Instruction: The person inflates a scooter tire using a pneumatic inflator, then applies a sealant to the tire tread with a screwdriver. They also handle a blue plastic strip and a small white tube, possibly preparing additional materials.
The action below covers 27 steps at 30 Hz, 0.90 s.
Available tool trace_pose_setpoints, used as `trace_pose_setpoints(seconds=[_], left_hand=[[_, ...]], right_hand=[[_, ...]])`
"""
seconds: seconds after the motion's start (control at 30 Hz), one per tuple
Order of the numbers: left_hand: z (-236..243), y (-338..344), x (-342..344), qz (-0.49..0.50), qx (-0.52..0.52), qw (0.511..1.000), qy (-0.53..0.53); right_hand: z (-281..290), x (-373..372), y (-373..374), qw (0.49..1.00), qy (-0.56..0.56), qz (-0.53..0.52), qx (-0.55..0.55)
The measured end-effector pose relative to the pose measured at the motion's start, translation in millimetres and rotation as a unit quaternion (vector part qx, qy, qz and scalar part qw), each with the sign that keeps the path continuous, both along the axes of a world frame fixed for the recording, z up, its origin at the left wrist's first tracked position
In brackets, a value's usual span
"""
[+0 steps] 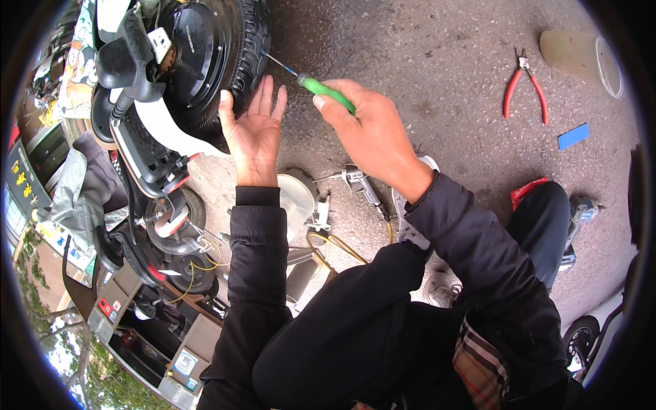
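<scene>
Right hand (372, 126): wrapped around the grip of a green-handled tool (329, 95), with thin shaft aimed at the tread of a black tyre (253, 65). Not determinable: whether seated in the tread or merely touching it. Left hand (255, 140): spread, palm up, beside the tyre; fingertip contact unclear. Cut off by the upper edge: wheel (195, 51). Partly hidden behind left sleeve (258, 253): pale bucket (298, 197). Partly hidden behind dark trouser leg (543, 229): power tool (582, 213). Fully visible on the ground (458, 61): red-handled pliers (512, 90).

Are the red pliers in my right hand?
No, your right hand holds a green-handled tool, while the pliers lie on the ground.
</scene>
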<state>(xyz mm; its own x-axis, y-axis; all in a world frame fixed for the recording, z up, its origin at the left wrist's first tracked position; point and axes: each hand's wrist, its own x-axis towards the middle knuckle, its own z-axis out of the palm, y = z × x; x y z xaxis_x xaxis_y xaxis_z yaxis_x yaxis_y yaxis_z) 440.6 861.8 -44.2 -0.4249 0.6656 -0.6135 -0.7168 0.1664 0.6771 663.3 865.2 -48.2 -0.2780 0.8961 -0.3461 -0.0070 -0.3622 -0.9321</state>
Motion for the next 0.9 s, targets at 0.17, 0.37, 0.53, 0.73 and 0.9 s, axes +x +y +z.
trace_pose_setpoints(seconds=[0.17, 0.37, 0.53, 0.73, 0.9], left_hand=[[0, 0, 1, -0.002, 0.002, 1.0, 0.007], [-1, 0, -1, -0.009, -0.004, 1.0, 0.007], [-2, 5, 3, -0.016, -0.012, 1.0, 0.0], [1, 4, 3, -0.004, -0.014, 1.0, 0.016], [0, 4, 1, 0.004, -0.009, 1.0, -0.003]], right_hand=[[-1, 2, 1, 1.0, -0.003, 0.006, 0.01], [-3, 1, 8, 0.997, 0.063, -0.011, -0.051], [-11, -3, 14, 0.992, 0.103, -0.028, -0.069], [-14, 2, 13, 0.991, 0.11, -0.021, -0.072], [-9, 3, 13, 0.988, 0.112, -0.014, -0.108]])
